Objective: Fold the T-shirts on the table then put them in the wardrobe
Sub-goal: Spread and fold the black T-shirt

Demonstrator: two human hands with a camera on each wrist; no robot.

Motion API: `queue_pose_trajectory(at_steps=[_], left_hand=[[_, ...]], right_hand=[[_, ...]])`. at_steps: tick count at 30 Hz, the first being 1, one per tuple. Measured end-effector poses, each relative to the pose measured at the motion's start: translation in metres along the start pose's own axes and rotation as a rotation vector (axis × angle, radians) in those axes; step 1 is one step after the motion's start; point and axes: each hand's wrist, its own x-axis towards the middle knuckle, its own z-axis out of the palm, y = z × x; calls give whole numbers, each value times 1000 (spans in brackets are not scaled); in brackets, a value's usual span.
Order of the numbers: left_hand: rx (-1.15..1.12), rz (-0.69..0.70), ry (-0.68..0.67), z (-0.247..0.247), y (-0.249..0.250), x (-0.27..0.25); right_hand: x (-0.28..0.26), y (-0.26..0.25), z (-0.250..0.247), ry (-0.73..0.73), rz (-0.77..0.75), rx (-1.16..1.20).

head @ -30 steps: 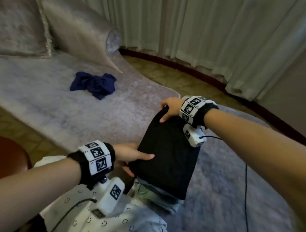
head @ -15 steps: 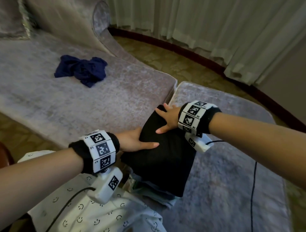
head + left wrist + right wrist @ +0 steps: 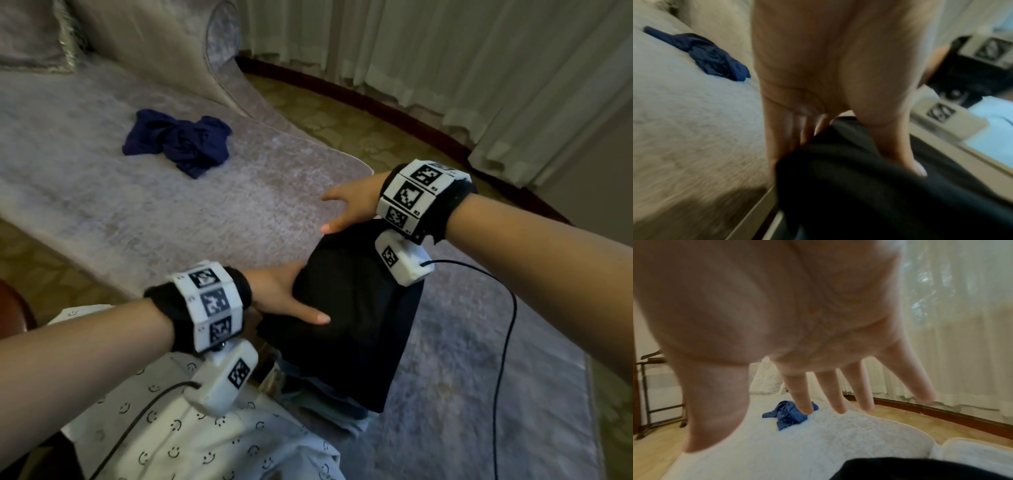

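Folded black T-shirt [image 3: 349, 318] tops a small stack of folded clothes, left hand [image 3: 284, 301] gripping its near-left edge, thumb on top and fingers under, while right hand [image 3: 349, 209] hovers spread at the far end, thumb at the corner. Best to slide both hands under the whole stack so it lifts level. Stack lies on a grey plush surface [image 3: 462, 342], crumpled blue T-shirt [image 3: 181, 145] well apart on the neighbouring cushion, curtains [image 3: 445, 68] behind.
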Motion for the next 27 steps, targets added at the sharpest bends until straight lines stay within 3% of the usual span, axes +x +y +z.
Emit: queue_pose_trajectory(at_steps=[3, 9, 12, 14, 22, 27], left_hand=[[47, 79, 9, 21, -11, 8], [46, 25, -22, 1, -2, -2], [211, -89, 115, -29, -9, -6], [201, -147, 225, -50, -24, -5], [-150, -259, 636, -132, -94, -11], [-381, -311, 758, -171, -156, -7]], right_hand=[[3, -7, 1, 12, -5, -29], [20, -26, 10, 22, -12, -51], [30, -37, -2, 46, -20, -17], [39, -45, -15, 80, -17, 2], [128, -86, -62, 202, -10, 151], [208, -125, -53, 299, -15, 392]])
